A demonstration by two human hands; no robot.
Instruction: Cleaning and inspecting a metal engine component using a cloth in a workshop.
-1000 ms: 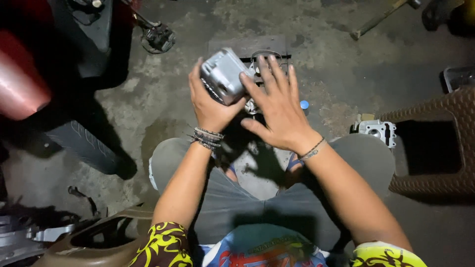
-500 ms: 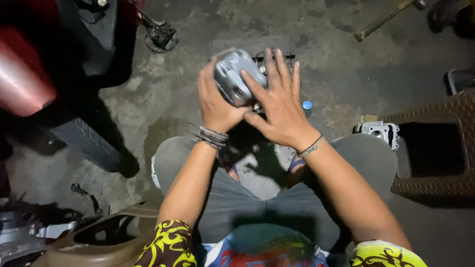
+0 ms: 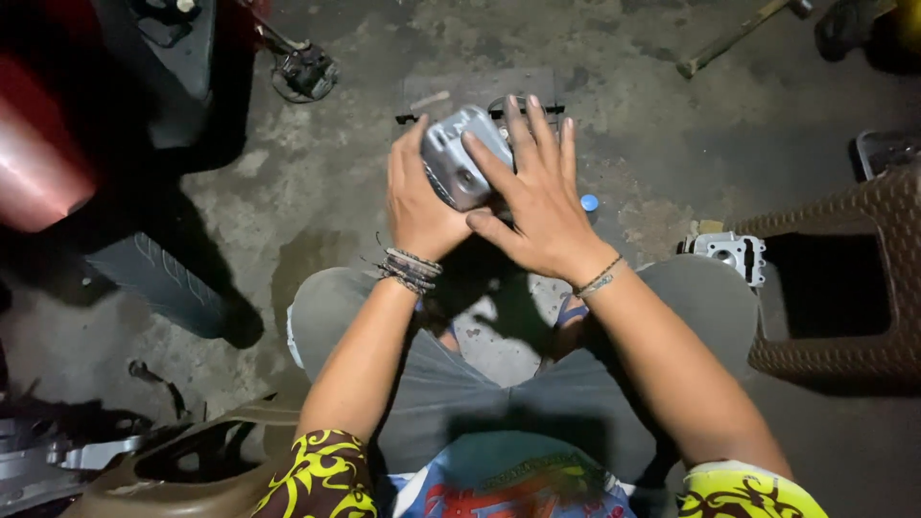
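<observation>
Yellow-patterned sleeves framed the near edge of the view, two of them, one on each forearm, and beyond them lay two grey-trousered knees with a patch of bare concrete floor [image 3: 614, 77] between. One brown plastic cover [image 3: 182, 470] sat at the near left, and one brown woven stool [image 3: 844, 288] stood to the right, with one small silver metal part [image 3: 731, 251] just beside it on the floor. One stack of dark bracelets [image 3: 411, 269] ringed the left wrist and one thin bracelet [image 3: 601, 280] the right. Farther out, the left hand [image 3: 422, 206] gripped one silver-grey metal engine part [image 3: 460, 163] from the left side, thumb up along its edge, holding it above the floor in the middle of the scene. The right hand [image 3: 532, 197] lay over the part's right side, fingers [image 3: 537, 129] spread and flat against it, covering much of it. Its long axis ran from near left to far right, its lighter rounded face turned up and leftward. One small blue cap [image 3: 589, 202] showed just right of the right hand. One dark flat tray [image 3: 460, 91] lay on the floor beyond the hands, one red vehicle body panel [image 3: 38, 153] at far left, and one long-handled tool [image 3: 734, 36] at far right.
</observation>
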